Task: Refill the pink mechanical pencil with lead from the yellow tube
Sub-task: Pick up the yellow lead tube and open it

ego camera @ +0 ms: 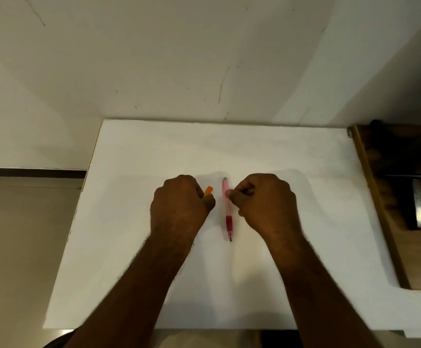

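The pink mechanical pencil (227, 209) lies on the white table (229, 151), its darker red grip and tip pointing toward me. My right hand (262, 199) is curled beside its upper barrel, with thumb and fingertips touching it. My left hand (181, 199) is closed over the yellow tube (208, 191), of which only an orange-yellow end sticks out past the fingers. The rest of the tube is hidden in my fist.
A white wall (179, 59) rises just behind the table's far edge. A dark wooden piece of furniture (405, 197) stands against the table's right side. The floor drops off left of the table.
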Tool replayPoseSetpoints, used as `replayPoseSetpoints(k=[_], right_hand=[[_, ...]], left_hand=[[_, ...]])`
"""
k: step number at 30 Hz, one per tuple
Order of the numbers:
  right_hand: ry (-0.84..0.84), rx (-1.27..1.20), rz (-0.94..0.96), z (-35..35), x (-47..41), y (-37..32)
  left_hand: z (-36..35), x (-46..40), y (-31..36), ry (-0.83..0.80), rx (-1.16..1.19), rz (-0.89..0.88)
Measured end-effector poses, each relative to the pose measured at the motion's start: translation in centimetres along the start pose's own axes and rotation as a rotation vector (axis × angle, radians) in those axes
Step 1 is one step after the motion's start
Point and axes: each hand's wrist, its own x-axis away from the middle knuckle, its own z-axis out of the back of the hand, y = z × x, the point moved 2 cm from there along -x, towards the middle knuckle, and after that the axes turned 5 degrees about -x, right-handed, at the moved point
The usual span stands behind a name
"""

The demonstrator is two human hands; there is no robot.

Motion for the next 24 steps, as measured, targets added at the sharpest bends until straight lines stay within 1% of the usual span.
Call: replayPoseSetpoints(k=[2, 5, 7, 10, 15, 17, 19, 22, 24], right_hand=[[0.053, -0.219, -0.01, 0.5, -0.1, -0.2], [0.022, -0.527, -0.085, 0.8, -0.1, -0.2], [-0.007, -0.648, -0.117, 0.8, -0.2, -0.3], [0.012, -0.709, -0.113, 0.8, -0.3, -0.4], [0.174, -0.637, -0.044, 0.7, -0.4, -0.4], [0.191, -0.56, -0.013, 0.5, -0.3, -0.5], [0.148, -0.43, 0.047, -0.4, 0.2, -0.9], [0.039, -0.211, 0.152, -2.5, 1.5, -1.8], [-0.033, -0.088, 0.183, -3.9, 2.2, -2.3]], left_hand=[[0.5, 0.2, 0.4, 0.041, 0.035, -0.066], [1.2, 0.9, 1.3, 0.129, 0.091, -0.2], [1.5, 1.3, 1.7, 0.16, 0.109, -0.265], [1.7, 1.5, 1.9, 0.162, 0.129, -0.292], [2.3, 1.6, 1.4, 0.171, 0.137, -0.282], [2.7, 1.5, 0.8, 0.182, 0.163, -0.249], [3.3, 1.2, 0.1, 0.202, 0.197, -0.215], [4.1, 0.8, -1.0, 0.245, 0.23, -0.197], [4.4, 0.7, -1.4, 0.246, 0.247, -0.189]])
